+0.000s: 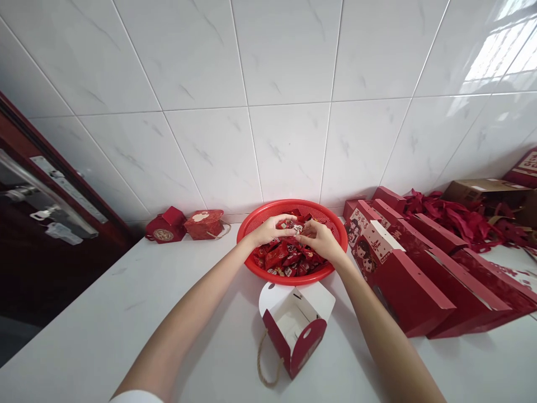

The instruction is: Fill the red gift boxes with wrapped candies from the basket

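Above a red plastic basket (342,229) filled with red-wrapped candies (289,254), my left hand (272,230) and my right hand (319,239) face each other. Between their fingertips is a small wrapped candy (297,229) with a pale printed label. Both hands have their thumbs and fingers closed in a pinch at it. In front of the basket stands a dark red gift box (308,344) with its flaps raised and a white inside. No contents show in it. A rope handle (262,364) hangs off its left side.
Two small closed red boxes, a house-shaped one (166,225) and a squarish one (205,225), sit left of the basket. Several larger red boxes (403,288) stand in rows at the right. Behind them lie red ribbons (453,215) and a brown carton (486,193). A tiled wall (289,140) rises behind.
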A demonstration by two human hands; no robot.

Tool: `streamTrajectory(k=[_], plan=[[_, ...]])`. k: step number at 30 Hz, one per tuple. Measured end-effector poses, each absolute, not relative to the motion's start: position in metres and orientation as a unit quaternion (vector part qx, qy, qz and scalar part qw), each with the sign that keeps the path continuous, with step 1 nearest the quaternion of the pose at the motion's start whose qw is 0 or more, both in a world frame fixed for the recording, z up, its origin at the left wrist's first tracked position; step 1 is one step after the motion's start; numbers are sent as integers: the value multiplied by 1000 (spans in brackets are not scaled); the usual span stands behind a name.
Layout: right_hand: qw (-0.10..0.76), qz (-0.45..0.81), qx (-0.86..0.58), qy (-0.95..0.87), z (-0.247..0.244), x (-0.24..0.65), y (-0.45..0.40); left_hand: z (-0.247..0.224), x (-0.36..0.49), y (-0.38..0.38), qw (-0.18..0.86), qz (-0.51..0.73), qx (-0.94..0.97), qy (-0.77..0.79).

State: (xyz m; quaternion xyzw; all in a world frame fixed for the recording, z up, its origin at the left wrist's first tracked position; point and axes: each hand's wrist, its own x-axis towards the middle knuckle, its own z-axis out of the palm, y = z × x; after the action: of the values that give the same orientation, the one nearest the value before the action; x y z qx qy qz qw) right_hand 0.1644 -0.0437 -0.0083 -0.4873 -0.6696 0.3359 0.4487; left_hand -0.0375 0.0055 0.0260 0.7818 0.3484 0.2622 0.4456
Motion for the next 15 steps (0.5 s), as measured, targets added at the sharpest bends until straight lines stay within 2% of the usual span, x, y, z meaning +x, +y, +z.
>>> streamTrajectory(k=[6, 12, 15], plan=[[507, 393, -442, -627, -6, 165, -45, 24, -36, 5, 448, 216, 787, 365], [539, 381, -481, -577, -3, 165, -47, 16, -44, 9, 469, 180, 780, 374], [539, 390, -494, -560, -3, 165, -48, 10, -49, 10, 421, 161, 802, 391]])
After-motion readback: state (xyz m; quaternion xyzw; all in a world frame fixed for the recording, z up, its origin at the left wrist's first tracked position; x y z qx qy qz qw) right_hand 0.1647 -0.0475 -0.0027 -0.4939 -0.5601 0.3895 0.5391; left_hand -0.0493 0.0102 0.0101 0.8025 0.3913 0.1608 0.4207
